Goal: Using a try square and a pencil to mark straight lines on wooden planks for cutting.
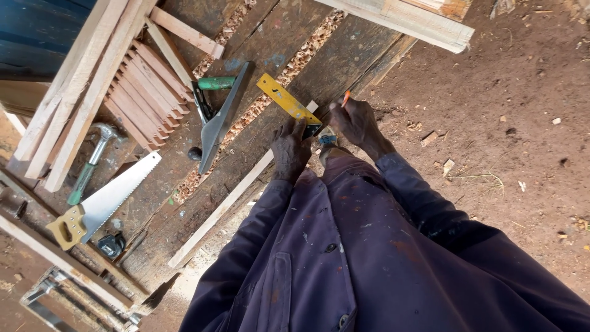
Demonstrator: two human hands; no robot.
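Note:
My left hand [289, 149] presses down on a yellow try square [284, 98] that lies across a long thin wooden strip [222, 208] on the workbench [344, 49]. My right hand [354, 120] holds an orange pencil [345, 97] with its tip at the end of the strip, beside the square's dark stock. Both sleeves are dark blue with paint spots.
A hand plane [216, 120] with a green handle lies left of the square. A hand saw [101, 203], a hammer [92, 158], stacked wooden slats [144, 92] and long battens [74, 92] sit further left. Wood shavings fill the bench gaps. Bare dirt ground [516, 123] lies to the right.

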